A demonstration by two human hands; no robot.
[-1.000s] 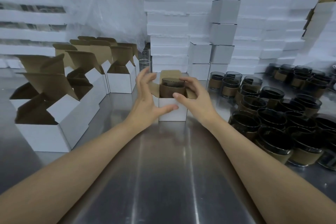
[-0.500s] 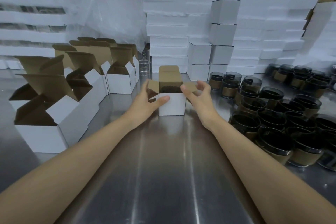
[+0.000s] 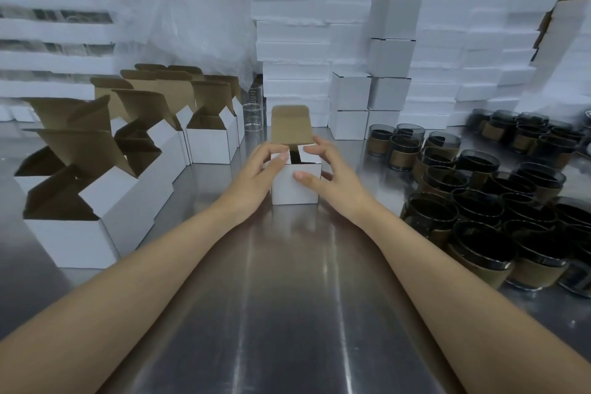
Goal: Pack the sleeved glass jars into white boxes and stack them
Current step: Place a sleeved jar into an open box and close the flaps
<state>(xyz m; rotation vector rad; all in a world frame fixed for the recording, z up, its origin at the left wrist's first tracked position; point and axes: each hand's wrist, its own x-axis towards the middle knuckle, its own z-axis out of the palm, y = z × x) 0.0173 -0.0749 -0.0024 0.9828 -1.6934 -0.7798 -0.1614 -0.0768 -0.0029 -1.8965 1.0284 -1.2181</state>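
Observation:
A small white box stands in the middle of the metal table. Its brown lid flap points straight up at the back. My left hand presses the left side flap down over the opening, thumb at the front corner. On the other side my right hand presses the right side flap down, thumb on the front face. Through the narrow gap between the flaps only a dark sliver of the sleeved jar inside shows. Several dark glass jars with brown sleeves crowd the table to the right.
Several open white boxes with raised brown flaps line the left side. Closed white boxes are stacked behind, to the right of the box. A clear glass stands behind it. White foam trays and a plastic bag fill the back.
The jar that stood high in the box has sunk inside. Both hands moved from the jar to the side flaps and folded them inward over the opening.

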